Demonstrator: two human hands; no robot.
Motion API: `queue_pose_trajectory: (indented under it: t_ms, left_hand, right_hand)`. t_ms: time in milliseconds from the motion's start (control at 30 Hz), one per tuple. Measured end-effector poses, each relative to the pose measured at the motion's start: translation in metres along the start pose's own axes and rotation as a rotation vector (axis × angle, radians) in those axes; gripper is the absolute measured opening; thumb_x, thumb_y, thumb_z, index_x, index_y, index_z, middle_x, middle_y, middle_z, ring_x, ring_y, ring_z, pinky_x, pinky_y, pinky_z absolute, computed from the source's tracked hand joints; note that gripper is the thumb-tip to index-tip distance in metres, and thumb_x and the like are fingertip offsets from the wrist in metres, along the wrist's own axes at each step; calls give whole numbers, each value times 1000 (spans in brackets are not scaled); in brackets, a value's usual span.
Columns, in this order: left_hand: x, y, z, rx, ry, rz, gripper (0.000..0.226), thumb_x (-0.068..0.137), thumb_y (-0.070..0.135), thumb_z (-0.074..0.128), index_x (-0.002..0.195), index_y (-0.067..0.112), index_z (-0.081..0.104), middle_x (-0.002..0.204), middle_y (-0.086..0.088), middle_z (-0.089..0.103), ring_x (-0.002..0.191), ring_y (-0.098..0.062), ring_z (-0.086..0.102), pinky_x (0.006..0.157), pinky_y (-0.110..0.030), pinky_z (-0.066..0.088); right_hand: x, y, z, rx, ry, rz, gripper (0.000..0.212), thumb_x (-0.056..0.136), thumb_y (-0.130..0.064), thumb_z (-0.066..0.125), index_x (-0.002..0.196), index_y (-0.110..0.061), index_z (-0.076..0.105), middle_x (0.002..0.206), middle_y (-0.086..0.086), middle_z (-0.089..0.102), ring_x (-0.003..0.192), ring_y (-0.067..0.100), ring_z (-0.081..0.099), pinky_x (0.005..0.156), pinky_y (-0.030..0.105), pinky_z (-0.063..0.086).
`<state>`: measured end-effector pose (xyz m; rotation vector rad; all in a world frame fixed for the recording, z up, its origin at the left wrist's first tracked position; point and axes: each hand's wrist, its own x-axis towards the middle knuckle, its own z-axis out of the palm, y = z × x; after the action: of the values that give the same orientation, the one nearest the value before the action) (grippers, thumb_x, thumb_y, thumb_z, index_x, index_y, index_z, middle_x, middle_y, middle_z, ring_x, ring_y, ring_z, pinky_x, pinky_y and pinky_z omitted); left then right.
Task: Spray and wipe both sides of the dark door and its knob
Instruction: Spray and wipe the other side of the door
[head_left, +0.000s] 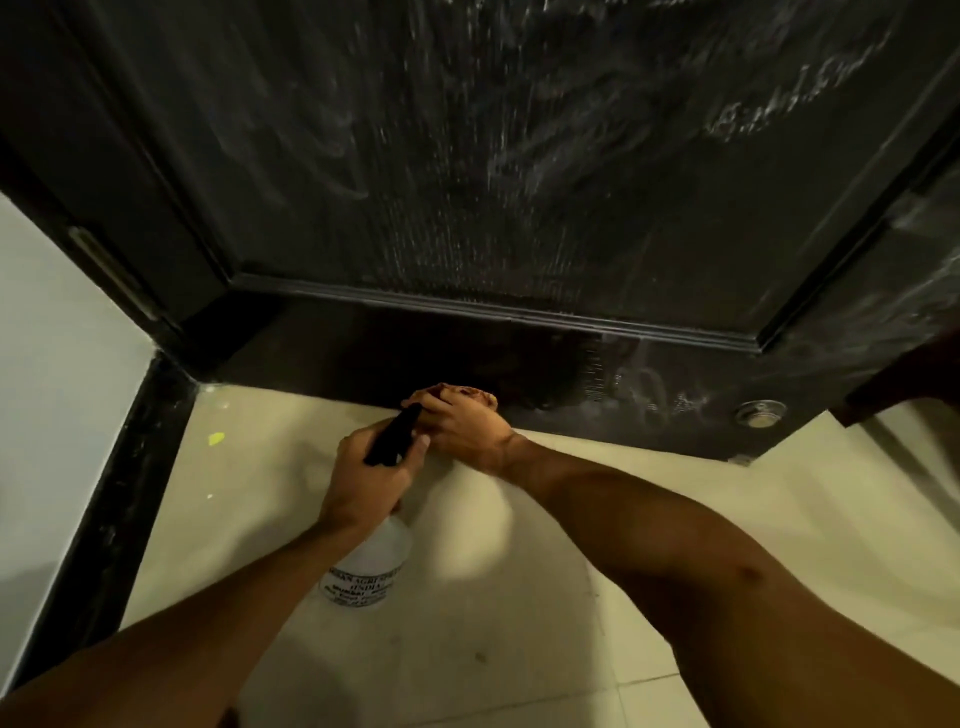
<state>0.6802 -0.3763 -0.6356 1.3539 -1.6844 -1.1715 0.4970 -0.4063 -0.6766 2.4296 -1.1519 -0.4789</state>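
The dark door (519, 182) fills the upper view, its panel streaked with whitish spray runs and smears. My left hand (363, 483) grips the neck of a clear spray bottle (371, 566) with a black trigger head (393, 436) that points toward the door's bottom rail. My right hand (457, 421) presses a reddish-brown cloth (475, 393), mostly hidden under the fingers, against the bottom rail near the floor. No knob is in view.
A round metal door stop (761, 413) sits low at the right of the door. The dark door frame (104, 260) and a black skirting (114, 509) run down the left beside a pale wall. Cream floor tiles (519, 597) lie below, with a small yellow spot (215, 439).
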Motion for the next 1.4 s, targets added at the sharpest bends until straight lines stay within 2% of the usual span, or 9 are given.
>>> queue_pose_trajectory:
  t_ms: [67,167,533,667,900,1100,1200,1300,1400]
  left_hand:
    - [-4,2,-2,-20,-18,12,3,95,14,75,94,12,73,76,-7,72,58,-1,64,58,-16,50]
    - [-11,15,-1,-67,-49,-2,7,97,11,73,91,7,71,79,-23,70,42,-3,54,42,-16,43]
    - [-2,42,43,-51,-167,90,11,97,14,73,89,21,69,81,-19,70,44,-7,56,39,-18,43]
    - [5,55,68,-17,-224,146,11,96,19,74,88,24,70,80,0,73,50,4,60,49,-16,45]
    - [6,70,104,-24,-253,168,15,96,18,75,86,8,71,74,-9,72,51,-1,59,50,-22,45]
    - [15,83,103,3,-209,210,18,97,15,74,80,12,72,63,-1,68,43,-2,56,40,-18,45]
    - [13,80,101,-19,-245,190,19,97,16,74,78,14,71,61,5,67,46,0,57,45,-15,45]
    - [12,81,99,-28,-259,181,19,97,17,74,79,11,70,62,1,66,48,-4,58,45,-16,45]
    - [17,85,99,-24,-211,181,19,96,15,75,78,17,69,59,-3,68,44,-6,58,40,-19,44]
  right_hand:
    - [-22,6,11,86,42,-7,41,102,-27,39,135,-24,63,160,6,41,151,29,27,115,40,27]
    - [-97,22,33,41,82,15,18,95,-29,64,109,-29,74,150,5,53,134,30,42,99,44,39]
    - [-105,6,24,357,413,404,31,90,-29,75,117,-14,69,113,6,63,105,24,47,62,40,55]
    - [-136,-6,28,553,466,771,38,87,-19,76,123,-12,66,127,9,56,114,27,49,78,44,58]
    - [-154,-12,15,1194,1173,1899,35,74,14,64,89,-18,58,107,10,53,100,32,56,94,50,48]
    - [-117,-1,-24,1125,1226,1659,25,83,6,63,100,-10,57,111,6,48,105,13,54,98,32,46]
    - [-138,-12,-10,1098,1245,1895,30,86,13,58,113,0,58,117,14,49,106,-9,53,95,20,46]
    - [-147,-10,-9,1185,1279,2036,54,88,13,60,140,0,49,132,20,48,129,24,54,105,10,32]
    - [-131,9,-27,1048,1317,1631,46,91,8,66,134,-6,56,132,14,51,128,23,52,111,25,38]
